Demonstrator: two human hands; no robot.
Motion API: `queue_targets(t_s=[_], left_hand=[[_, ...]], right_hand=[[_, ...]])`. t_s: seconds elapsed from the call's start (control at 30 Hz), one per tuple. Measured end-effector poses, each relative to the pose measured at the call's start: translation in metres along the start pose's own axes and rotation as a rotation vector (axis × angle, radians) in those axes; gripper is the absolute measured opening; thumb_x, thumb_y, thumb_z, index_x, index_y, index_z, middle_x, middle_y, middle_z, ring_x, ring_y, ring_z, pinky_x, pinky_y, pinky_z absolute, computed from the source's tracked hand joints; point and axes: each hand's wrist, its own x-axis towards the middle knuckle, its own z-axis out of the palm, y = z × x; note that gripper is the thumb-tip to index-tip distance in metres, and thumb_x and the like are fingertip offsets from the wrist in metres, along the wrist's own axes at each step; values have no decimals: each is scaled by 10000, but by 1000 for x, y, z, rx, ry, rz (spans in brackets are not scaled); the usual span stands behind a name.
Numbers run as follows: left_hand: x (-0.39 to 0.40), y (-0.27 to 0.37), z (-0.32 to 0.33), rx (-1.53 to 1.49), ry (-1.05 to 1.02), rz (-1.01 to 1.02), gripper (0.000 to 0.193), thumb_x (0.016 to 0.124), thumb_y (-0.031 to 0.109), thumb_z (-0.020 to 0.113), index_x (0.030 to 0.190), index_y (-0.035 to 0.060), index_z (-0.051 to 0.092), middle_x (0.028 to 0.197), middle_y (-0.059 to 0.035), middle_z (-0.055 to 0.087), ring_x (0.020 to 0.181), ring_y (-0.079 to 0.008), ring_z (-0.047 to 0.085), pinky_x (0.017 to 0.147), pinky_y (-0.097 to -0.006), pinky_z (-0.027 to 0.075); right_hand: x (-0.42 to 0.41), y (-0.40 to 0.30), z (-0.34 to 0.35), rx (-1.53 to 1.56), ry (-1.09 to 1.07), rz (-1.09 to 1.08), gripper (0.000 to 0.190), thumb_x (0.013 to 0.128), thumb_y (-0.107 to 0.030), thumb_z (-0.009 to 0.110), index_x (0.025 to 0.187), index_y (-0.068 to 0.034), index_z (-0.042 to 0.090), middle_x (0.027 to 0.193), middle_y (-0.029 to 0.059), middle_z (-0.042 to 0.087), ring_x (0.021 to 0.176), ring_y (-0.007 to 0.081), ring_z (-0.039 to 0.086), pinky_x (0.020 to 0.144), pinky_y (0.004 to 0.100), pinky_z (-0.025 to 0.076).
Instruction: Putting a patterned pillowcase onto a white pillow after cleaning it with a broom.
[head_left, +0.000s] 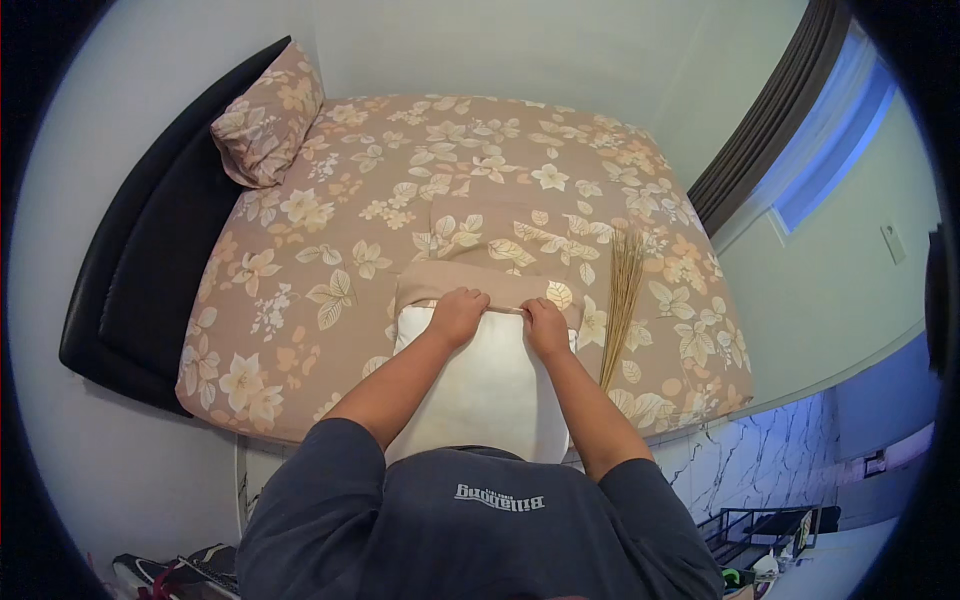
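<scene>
A white pillow (487, 382) lies in front of me at the near side of the bed, its far end inside a brown floral pillowcase (480, 281). My left hand (459, 315) grips the folded edge of the case, left of the pillow's middle. On the right, my right hand (546, 324) pinches the same edge, thumb and fingers closed over it. A short strip of hem shows between the two hands. The rest of the case lies flat beyond them and blends with the matching bed sheet (315, 247).
A stick broom (624, 300) lies on the bed to the right of the pillow. Another floral pillow (270, 120) leans against the black headboard (157, 225) at the left. Walls border the far side. A dark curtain (772, 112) hangs by the window; a black metal rack (750, 525) stands lower right.
</scene>
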Motion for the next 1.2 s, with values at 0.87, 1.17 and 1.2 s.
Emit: queue_targets(t_s=[0.87,1.17,1.2], left_hand=[[-90,13,-5,-548,-882,180,186,673,105,577,849,48,575,764,-98,584,723,-253,553,638,-368,428],[-72,-20,9,-178,-25,-41,177,681,21,513,846,75,540,817,-122,542,805,-324,542,677,-407,440],[-67,-28,10,-135,-22,-122,199,682,9,516,867,76,540,853,-123,543,821,-320,541,697,-403,444]], right_hand=[[-76,-29,-25,52,-946,57,191,621,-106,610,810,-83,628,736,128,612,723,308,587,637,385,455],[-51,15,10,65,-61,-8,166,670,10,555,807,-75,519,801,109,527,771,326,537,641,418,432],[-47,26,10,45,-25,72,178,685,11,547,834,-79,513,832,110,522,780,332,539,643,424,435]])
